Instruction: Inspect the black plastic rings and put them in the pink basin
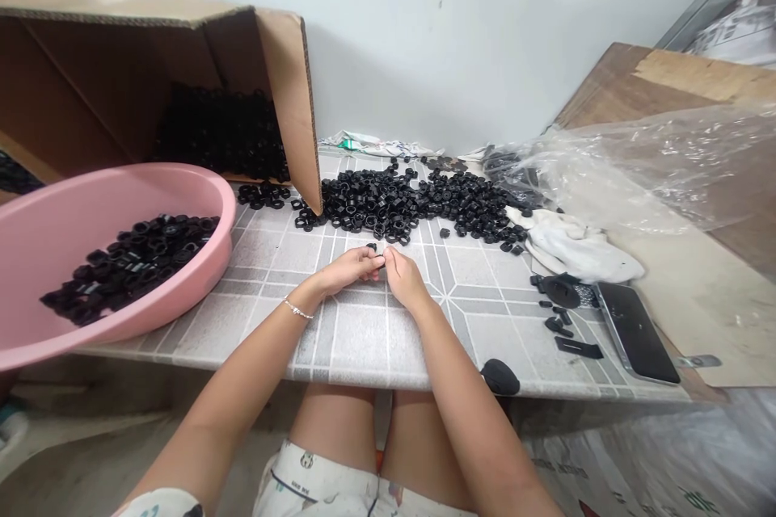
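My left hand and my right hand meet above the grey tile-patterned tabletop, just in front of a heap of black hexagonal nuts. Between their fingertips is a small black nut, partly hidden by the fingers. A single loose nut lies just beyond them. To the left, a pink plastic basin holds a layer of similar black nuts. More nuts fill a tilted cardboard box behind it. A silver bracelet circles my left wrist.
On the right lie a crumpled white cloth, a black-screened phone, several black plastic pieces and a rounded black object. Clear plastic sheeting covers a wooden board. A white wall stands behind the table.
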The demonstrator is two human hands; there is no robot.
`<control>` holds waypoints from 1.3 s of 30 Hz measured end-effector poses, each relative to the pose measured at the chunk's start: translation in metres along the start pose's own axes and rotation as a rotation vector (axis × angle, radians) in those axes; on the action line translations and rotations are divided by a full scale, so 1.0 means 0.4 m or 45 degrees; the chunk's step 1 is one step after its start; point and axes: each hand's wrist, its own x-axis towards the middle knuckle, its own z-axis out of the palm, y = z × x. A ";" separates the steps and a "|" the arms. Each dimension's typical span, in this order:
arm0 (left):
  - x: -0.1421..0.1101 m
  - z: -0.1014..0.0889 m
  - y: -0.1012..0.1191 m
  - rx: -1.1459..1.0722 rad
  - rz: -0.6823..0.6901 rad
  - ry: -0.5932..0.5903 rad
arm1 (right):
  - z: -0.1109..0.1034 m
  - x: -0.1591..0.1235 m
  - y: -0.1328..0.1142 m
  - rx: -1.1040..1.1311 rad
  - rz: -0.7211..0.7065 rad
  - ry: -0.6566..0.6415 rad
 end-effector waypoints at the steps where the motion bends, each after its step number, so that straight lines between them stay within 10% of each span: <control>1: 0.000 0.000 -0.002 0.034 0.007 0.008 | -0.001 0.000 0.001 0.010 0.007 -0.018; 10: -0.010 -0.009 -0.002 0.891 0.426 0.243 | -0.006 0.007 0.011 0.004 0.101 -0.099; 19: -0.013 0.023 -0.011 1.181 0.641 0.403 | -0.002 0.016 0.012 0.327 0.153 -0.008; 28: 0.019 -0.026 0.013 0.134 0.582 0.745 | -0.015 0.036 0.031 0.688 0.375 0.184; 39: -0.111 -0.263 0.121 -1.223 1.111 0.906 | 0.011 0.018 0.042 0.301 0.153 0.100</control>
